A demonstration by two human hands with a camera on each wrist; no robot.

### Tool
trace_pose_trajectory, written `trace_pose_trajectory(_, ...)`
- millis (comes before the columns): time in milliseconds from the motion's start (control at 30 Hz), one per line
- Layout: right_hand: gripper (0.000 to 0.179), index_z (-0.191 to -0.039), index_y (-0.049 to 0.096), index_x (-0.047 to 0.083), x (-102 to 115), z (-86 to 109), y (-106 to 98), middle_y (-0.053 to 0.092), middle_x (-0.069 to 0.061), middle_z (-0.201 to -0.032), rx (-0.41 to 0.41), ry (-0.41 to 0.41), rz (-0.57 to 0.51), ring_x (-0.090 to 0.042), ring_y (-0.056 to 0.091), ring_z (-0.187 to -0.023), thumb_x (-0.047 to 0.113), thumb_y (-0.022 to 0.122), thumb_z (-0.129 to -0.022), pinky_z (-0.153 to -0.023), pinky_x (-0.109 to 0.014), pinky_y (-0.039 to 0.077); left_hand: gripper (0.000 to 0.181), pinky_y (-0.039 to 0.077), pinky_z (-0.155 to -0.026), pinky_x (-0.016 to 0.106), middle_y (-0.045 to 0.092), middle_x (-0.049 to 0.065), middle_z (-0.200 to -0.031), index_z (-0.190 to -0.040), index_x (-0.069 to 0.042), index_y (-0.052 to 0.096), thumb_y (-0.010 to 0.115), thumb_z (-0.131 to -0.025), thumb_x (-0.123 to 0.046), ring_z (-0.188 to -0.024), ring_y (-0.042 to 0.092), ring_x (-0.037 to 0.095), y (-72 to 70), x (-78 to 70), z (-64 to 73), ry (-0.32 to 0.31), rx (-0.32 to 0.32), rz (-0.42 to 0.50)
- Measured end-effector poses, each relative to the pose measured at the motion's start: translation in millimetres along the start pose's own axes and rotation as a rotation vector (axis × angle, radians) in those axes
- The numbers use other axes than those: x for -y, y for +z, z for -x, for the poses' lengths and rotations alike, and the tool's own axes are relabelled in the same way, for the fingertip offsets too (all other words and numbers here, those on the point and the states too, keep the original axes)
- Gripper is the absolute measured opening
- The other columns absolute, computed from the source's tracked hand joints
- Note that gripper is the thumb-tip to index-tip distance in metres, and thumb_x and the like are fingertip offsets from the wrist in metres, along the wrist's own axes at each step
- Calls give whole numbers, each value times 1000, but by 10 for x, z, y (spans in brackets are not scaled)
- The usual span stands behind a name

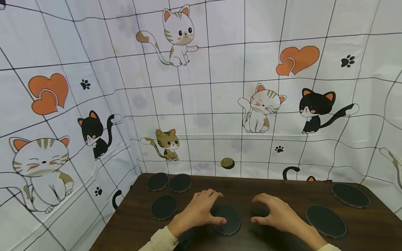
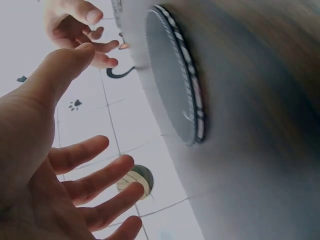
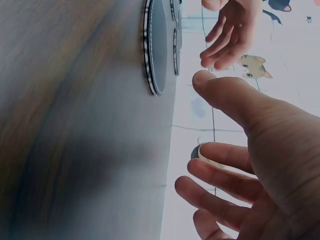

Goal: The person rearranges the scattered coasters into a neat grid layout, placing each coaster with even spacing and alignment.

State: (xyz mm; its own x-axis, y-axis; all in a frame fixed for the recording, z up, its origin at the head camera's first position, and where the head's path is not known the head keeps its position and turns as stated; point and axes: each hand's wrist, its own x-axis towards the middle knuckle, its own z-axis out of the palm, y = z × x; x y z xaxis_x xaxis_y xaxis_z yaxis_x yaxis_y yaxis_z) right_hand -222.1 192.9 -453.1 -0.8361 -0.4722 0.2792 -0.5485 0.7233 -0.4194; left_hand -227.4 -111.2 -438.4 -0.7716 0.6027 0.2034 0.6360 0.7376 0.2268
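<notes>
Cream sleeves (image 1: 161,240) enter low in the head view, and from them a person's two bare hands reach over a brown table (image 1: 125,226). Taking the dark middle disc (image 1: 231,218) as the clock's centre, the left hand (image 1: 201,211) is near ten o'clock, its thumb overlapping the disc in the head view; the left wrist view shows it apart from that disc. The right hand (image 1: 277,212) is at three o'clock, above bare wood. Both hands are empty, palms facing each other, fingers loosely bent and spread. Three more round discs sit on the left: a near-left disc (image 1: 164,207) at nine o'clock, and a far-left disc (image 1: 157,181) just beside its neighbour disc (image 1: 180,183), both around ten. A near-right disc (image 1: 326,221) lies at three o'clock, and a far-right disc (image 1: 350,195) just above that direction. Beyond the table hangs a white cloth (image 1: 226,97) with black grid lines, printed with a yarn ball (image 1: 227,163) at twelve, orange hearts (image 1: 299,59) at one, and several cats.
</notes>
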Motion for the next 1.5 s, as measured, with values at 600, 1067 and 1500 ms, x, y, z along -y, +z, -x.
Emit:
trace_pose_trajectory(600, 50, -110, 61, 21, -170, 234, -96, 57, 8, -110, -7, 47, -56, -18, 58, -93, 54, 70, -74, -69, -36, 49, 75, 36, -90, 48, 45, -5, -128, -136, -24, 42, 52, -78, -69, -113, 46, 18, -29, -407, -212, 24, -12, 2)
trace_pose_trajectory(1067, 45, -107, 63, 22, -368, 463, -306, 59, 8, -106, -56, 116, -42, -16, 57, -89, 54, 68, -75, -66, -35, 48, 68, 37, -90, 45, 45, -7, -126, -128, -24, 50, 51, -78, -69, -113, 46, 16, 107, -660, -397, 16, 24, -13)
trace_pose_trajectory(1500, 48, -111, 62, 15, -660, 668, -582, 60, -2, -107, -10, 210, -37, -22, 57, -87, 48, 69, -78, -63, -36, 47, 64, 38, -89, 39, 46, -13, -120, -123, -28, 53, 52, -76, -71, -109, 46, 9, 229, -976, -671, 15, 69, -8)
